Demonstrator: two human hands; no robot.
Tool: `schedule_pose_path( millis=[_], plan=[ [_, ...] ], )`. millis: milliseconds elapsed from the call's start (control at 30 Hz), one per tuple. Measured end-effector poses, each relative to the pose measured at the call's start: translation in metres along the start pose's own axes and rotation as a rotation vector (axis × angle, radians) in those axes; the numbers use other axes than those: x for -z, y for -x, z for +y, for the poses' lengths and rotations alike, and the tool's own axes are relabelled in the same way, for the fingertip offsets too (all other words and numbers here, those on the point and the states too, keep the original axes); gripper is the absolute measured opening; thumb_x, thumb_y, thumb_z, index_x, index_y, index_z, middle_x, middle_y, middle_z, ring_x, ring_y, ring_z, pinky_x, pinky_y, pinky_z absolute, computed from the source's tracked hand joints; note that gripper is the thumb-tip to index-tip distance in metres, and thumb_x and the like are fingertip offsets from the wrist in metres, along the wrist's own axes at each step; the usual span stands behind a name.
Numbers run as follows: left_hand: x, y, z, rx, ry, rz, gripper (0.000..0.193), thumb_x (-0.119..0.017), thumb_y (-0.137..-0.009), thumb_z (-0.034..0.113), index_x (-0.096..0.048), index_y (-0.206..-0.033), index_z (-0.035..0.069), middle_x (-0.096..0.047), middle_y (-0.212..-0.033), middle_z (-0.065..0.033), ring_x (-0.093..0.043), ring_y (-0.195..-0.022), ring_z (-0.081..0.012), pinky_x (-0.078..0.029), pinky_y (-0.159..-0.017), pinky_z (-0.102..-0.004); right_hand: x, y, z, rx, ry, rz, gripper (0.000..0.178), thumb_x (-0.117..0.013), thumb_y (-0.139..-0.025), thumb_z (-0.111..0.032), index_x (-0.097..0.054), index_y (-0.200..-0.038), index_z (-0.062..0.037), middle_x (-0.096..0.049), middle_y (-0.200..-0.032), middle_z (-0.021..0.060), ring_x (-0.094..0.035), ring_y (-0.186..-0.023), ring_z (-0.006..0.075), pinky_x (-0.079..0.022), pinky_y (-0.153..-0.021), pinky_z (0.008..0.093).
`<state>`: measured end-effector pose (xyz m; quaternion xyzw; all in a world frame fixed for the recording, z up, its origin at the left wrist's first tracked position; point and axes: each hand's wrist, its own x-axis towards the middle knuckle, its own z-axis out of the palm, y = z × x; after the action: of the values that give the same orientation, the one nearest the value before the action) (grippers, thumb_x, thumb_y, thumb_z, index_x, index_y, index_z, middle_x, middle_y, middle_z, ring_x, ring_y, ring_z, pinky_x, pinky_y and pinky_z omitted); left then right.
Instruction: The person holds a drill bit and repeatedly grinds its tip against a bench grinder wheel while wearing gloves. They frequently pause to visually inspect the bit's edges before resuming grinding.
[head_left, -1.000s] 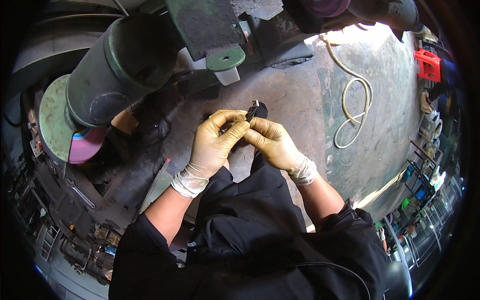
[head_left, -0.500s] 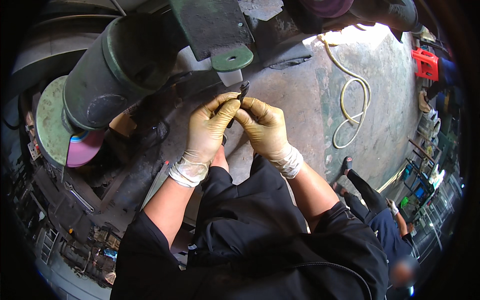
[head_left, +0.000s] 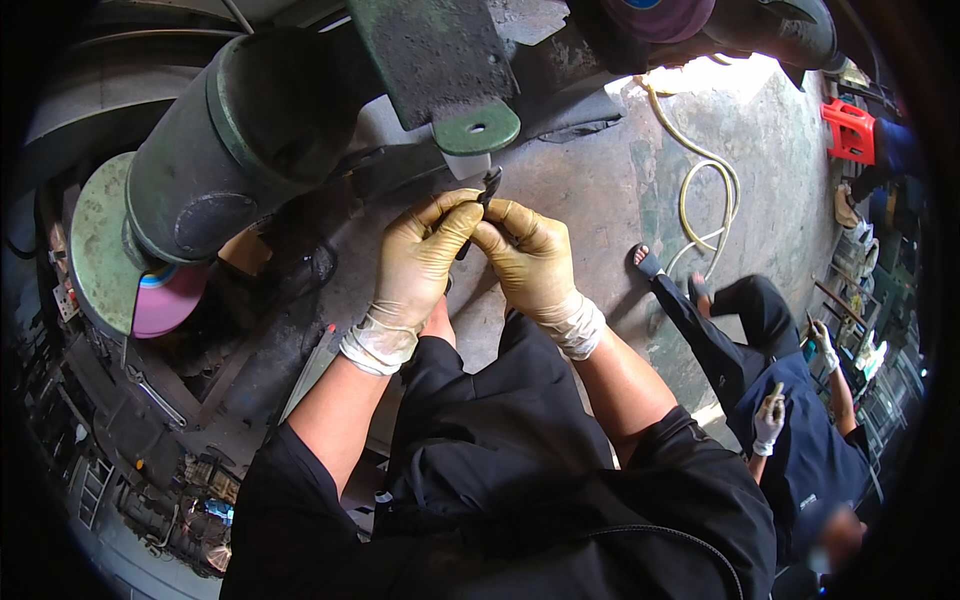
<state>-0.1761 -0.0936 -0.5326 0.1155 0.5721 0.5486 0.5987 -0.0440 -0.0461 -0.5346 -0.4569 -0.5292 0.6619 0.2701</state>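
Both my gloved hands are raised together in front of me, below the grinder's green tool rest [head_left: 477, 127]. My left hand [head_left: 420, 262] pinches a small dark metal piece [head_left: 492, 182] between thumb and forefinger. From the other side my right hand [head_left: 533, 258] pinches the same piece, its fingers closed against the left ones. A slim, curved end of the piece sticks up between the fingertips, beside the pale block [head_left: 465, 165] under the rest. The fingers hide its middle, so its exact kind does not show. The gloves are whitish, with yellow-brown stained fingers.
A large green bench grinder [head_left: 215, 150] with a pink grinding wheel [head_left: 168, 300] stands at the left; another pink wheel [head_left: 660, 12] is at the top. A wrench [head_left: 155, 395] lies lower left. A pale hose [head_left: 687, 190] coils on the floor. Another person [head_left: 770, 390] walks at the right.
The other person at the right has stepped further into view, toward the hose. My hands keep their pinch on the dark piece; the grinder's rest has shifted slightly down and right in view.
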Motion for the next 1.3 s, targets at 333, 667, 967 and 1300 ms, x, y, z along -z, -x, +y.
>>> schedule_pose_path(
  millis=[333,667,967,1300],
  plan=[
    [0.002,0.0,-0.001,0.003,0.013,-0.006,0.019,-0.069,-0.09,0.007,-0.069,-0.108,0.0,-0.067,-0.102,-0.001,-0.06,-0.092,-0.0076,-0.047,-0.084,-0.0213,0.002,-0.001,0.0,0.009,0.039,-0.03,0.025,-0.071,-0.088,-0.007,-0.067,-0.112,0.0014,-0.071,-0.094,0.0086,-0.063,-0.083,0.0091,-0.052,-0.075,0.024],
    [0.003,0.002,0.001,-0.024,0.02,-0.009,0.018,-0.069,-0.089,0.005,-0.069,-0.107,0.0,-0.068,-0.105,-0.0031,-0.061,-0.094,-0.0092,-0.048,-0.086,-0.0221,0.0,-0.001,-0.002,0.041,0.081,-0.036,0.025,-0.071,-0.088,-0.007,-0.067,-0.112,0.0008,-0.071,-0.093,0.0107,-0.065,-0.082,0.0113,-0.052,-0.074,0.025],
    [0.003,0.002,0.002,0.032,0.003,0.014,0.017,-0.069,-0.089,0.005,-0.069,-0.106,0.001,-0.068,-0.101,-0.0008,-0.06,-0.091,-0.0078,-0.048,-0.082,-0.0205,0.001,-0.001,0.001,0.076,0.127,-0.026,0.026,-0.072,-0.087,-0.006,-0.067,-0.112,0.0005,-0.071,-0.09,0.0119,-0.065,-0.078,0.0111,-0.052,-0.071,0.025],
    [0.004,0.005,0.001,0.021,-0.138,-0.065,0.023,-0.059,-0.097,0.009,-0.064,-0.116,-0.002,-0.067,-0.11,-0.0045,-0.061,-0.097,-0.0107,-0.047,-0.088,-0.0243,0.004,0.013,0.0,0.028,0.124,0.096,0.029,-0.074,-0.086,-0.01,-0.067,-0.111,-0.0002,-0.07,-0.091,0.0133,-0.066,-0.079,0.0122,-0.053,-0.071,0.0255]
  ],
)
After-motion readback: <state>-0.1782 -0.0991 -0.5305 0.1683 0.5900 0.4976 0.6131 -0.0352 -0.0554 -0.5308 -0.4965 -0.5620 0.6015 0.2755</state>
